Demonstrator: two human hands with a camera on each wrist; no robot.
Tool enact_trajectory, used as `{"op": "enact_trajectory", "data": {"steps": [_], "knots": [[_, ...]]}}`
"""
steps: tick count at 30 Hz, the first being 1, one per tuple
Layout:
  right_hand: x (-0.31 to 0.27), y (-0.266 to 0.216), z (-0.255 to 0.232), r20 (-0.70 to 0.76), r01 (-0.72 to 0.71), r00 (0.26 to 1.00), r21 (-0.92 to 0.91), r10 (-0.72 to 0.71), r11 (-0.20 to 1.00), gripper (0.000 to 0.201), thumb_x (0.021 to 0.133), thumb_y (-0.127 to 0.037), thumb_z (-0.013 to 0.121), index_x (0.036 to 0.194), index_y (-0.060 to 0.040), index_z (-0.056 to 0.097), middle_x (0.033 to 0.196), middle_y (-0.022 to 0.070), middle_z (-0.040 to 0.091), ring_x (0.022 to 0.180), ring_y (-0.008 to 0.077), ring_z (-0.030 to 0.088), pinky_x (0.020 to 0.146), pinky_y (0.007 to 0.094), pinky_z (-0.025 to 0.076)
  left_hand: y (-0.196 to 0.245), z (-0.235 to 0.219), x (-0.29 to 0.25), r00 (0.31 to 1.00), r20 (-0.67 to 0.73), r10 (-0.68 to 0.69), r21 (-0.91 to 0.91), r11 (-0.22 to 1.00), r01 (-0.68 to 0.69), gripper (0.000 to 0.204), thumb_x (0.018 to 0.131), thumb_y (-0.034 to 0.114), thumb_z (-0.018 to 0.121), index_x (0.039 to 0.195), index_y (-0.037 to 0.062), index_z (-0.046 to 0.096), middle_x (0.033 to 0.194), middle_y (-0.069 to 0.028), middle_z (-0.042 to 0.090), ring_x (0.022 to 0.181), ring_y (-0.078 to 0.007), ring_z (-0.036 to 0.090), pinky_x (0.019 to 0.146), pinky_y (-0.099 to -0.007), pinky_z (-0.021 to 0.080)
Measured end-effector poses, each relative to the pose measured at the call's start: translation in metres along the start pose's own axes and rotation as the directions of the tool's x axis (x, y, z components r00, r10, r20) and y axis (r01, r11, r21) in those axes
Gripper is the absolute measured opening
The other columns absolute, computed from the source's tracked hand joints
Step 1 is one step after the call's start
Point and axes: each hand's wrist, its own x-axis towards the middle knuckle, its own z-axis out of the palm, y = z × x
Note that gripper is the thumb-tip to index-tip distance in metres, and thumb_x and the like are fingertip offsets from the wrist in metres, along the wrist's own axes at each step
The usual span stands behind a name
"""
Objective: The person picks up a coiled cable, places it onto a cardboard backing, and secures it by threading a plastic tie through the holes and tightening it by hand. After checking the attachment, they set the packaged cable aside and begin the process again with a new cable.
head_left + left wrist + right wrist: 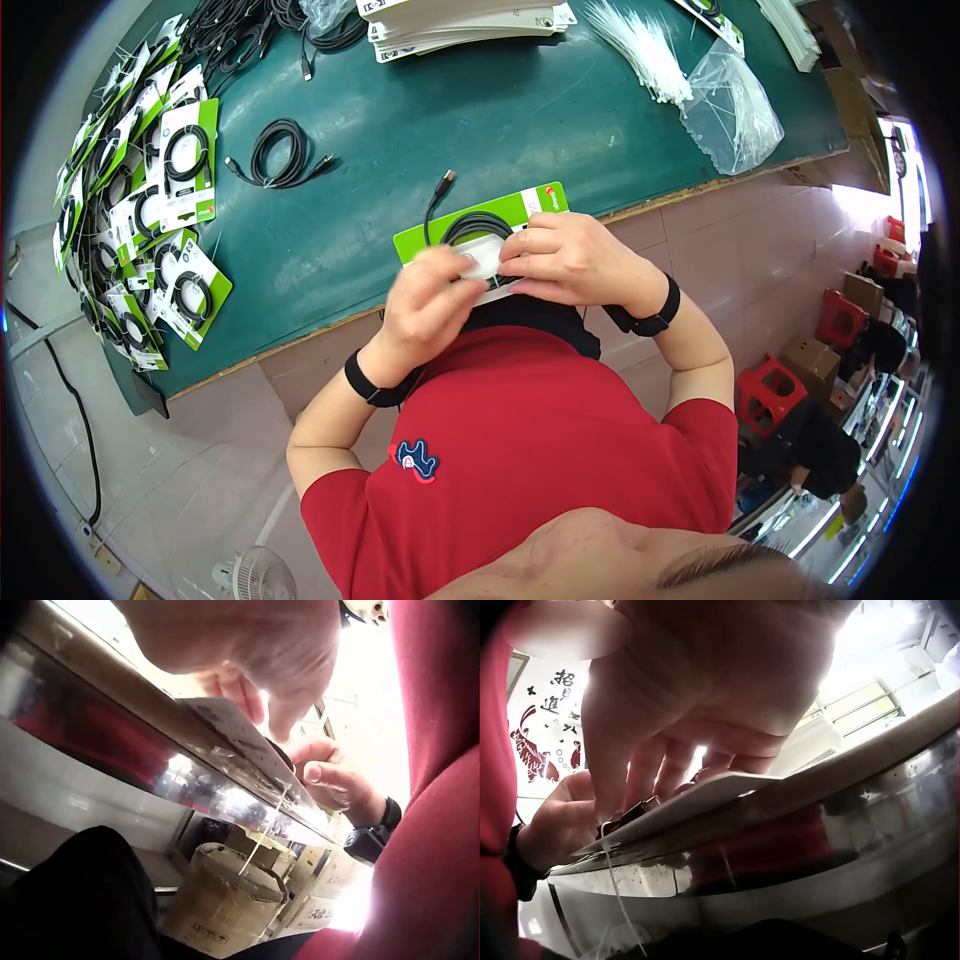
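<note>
In the head view, a green and white card [545, 200] lies at the table's front edge with a coiled black cable [478, 222] on it, one plug sticking out beyond the card. My right hand [580, 262] grips the coil and card at their right side. My left hand [430, 305] is over the card's left part, fingers bent, thumb and fingertips apart; whether it touches the card is unclear. A thin white tie hangs below the card [240, 735] in the left wrist view; the right wrist view shows the tie [619, 889] beside my right thumb.
Carded cables [185, 165] are heaped at the table's left. A loose coiled cable [280, 155] lies nearby. Stacked cards [465, 30], white ties [640, 50] and a plastic bag [735, 115] are at the back and right. Red stools [772, 393] stand on the floor.
</note>
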Motion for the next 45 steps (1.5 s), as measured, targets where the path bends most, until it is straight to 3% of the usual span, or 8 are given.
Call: {"op": "enact_trajectory", "data": {"steps": [1, 4, 6, 9, 13, 21, 33, 45], "knots": [[0.001, 0.000, 0.000, -0.007, -0.015, 1.000, 0.022, 0.015, 1.000, 0.018, 0.081, -0.016, 0.076, 0.095, -0.0066, 0.068, 0.098, 0.0024, 0.065, 0.082, 0.0223, 0.061, 0.069, 0.0354, 0.053, 0.001, 0.001, 0.002, 1.000, 0.000, -0.001, 0.002, 1.000, 0.001, 0.032, 0.073, -0.003, 0.076, 0.104, 0.0016, 0.069, 0.108, -0.0123, 0.065, 0.098, -0.0296, 0.064, 0.089, -0.0408, 0.053], [0.003, 0.003, 0.015, -0.142, -0.025, 0.990, 0.025, 0.028, 0.999, 0.023, 0.078, -0.015, 0.079, 0.097, -0.0064, 0.070, 0.098, 0.0036, 0.065, 0.078, 0.0220, 0.062, 0.066, 0.0351, 0.053, 0.003, 0.001, 0.019, 0.904, -0.215, -0.370, 0.028, 0.923, 0.384, 0.036, 0.075, -0.005, 0.076, 0.109, 0.0010, 0.067, 0.117, -0.0152, 0.064, 0.105, -0.0314, 0.063, 0.088, -0.0408, 0.053], [0.007, 0.001, 0.022, -0.205, -0.025, 0.978, 0.027, 0.030, 0.999, 0.025, 0.076, -0.015, 0.081, 0.097, -0.0063, 0.071, 0.099, 0.0042, 0.065, 0.076, 0.0218, 0.062, 0.065, 0.0350, 0.052, -0.002, 0.004, 0.019, 0.919, -0.185, -0.349, 0.057, 0.929, 0.365, 0.037, 0.076, -0.005, 0.076, 0.112, 0.0010, 0.066, 0.120, -0.0159, 0.062, 0.105, -0.0318, 0.063, 0.088, -0.0406, 0.054], [0.018, -0.012, 0.026, -0.367, -0.447, 0.805, 0.143, 0.467, 0.883, 0.027, 0.077, -0.013, 0.081, 0.101, -0.0054, 0.071, 0.096, 0.0058, 0.063, 0.075, 0.0222, 0.062, 0.064, 0.0353, 0.052, -0.004, 0.006, 0.019, 0.944, -0.111, -0.310, 0.109, 0.941, 0.322, 0.040, 0.078, -0.006, 0.075, 0.116, 0.0009, 0.065, 0.126, -0.0173, 0.058, 0.105, -0.0327, 0.064, 0.087, -0.0402, 0.054], [0.024, -0.007, 0.033, -0.339, -0.401, 0.872, -0.080, 0.353, 0.913, 0.032, 0.077, -0.011, 0.080, 0.107, -0.0051, 0.070, 0.095, 0.0068, 0.060, 0.075, 0.0225, 0.063, 0.063, 0.0349, 0.052, -0.003, 0.012, 0.021, 0.945, -0.120, -0.304, 0.026, 0.951, 0.309, 0.039, 0.078, -0.008, 0.073, 0.116, -0.0002, 0.065, 0.130, -0.0189, 0.054, 0.107, -0.0326, 0.064, 0.088, -0.0392, 0.055], [0.021, 0.000, 0.041, -0.371, -0.373, 0.868, -0.050, 0.329, 0.927, 0.031, 0.079, -0.010, 0.078, 0.109, -0.0067, 0.070, 0.097, 0.0072, 0.062, 0.077, 0.0230, 0.064, 0.065, 0.0343, 0.052, -0.010, 0.013, 0.020, 0.919, -0.146, -0.365, -0.140, 0.928, 0.346, 0.040, 0.078, -0.013, 0.068, 0.115, -0.0004, 0.064, 0.128, -0.0183, 0.054, 0.106, -0.0302, 0.065, 0.088, -0.0360, 0.055], [0.025, 0.002, 0.031, -0.333, -0.326, 0.894, -0.021, 0.301, 0.945, 0.027, 0.078, -0.007, 0.077, 0.105, -0.0073, 0.072, 0.098, 0.0052, 0.065, 0.076, 0.0215, 0.064, 0.066, 0.0331, 0.052, -0.012, 0.004, 0.027, 0.973, -0.063, -0.224, 0.124, 0.965, 0.230, 0.035, 0.077, -0.008, 0.068, 0.109, 0.0047, 0.067, 0.112, -0.0106, 0.063, 0.098, -0.0304, 0.063, 0.081, -0.0388, 0.051], [0.018, -0.003, 0.030, -0.330, -0.295, 0.903, -0.006, 0.276, 0.956, 0.024, 0.078, -0.006, 0.077, 0.101, -0.0067, 0.072, 0.096, 0.0052, 0.065, 0.076, 0.0217, 0.063, 0.065, 0.0334, 0.051, -0.001, -0.019, 0.045, 0.899, 0.180, -0.400, 0.305, 0.891, 0.336, 0.030, 0.077, 0.012, 0.075, 0.103, 0.0034, 0.064, 0.098, -0.0106, 0.060, 0.091, -0.0316, 0.059, 0.080, -0.0412, 0.048]]}}
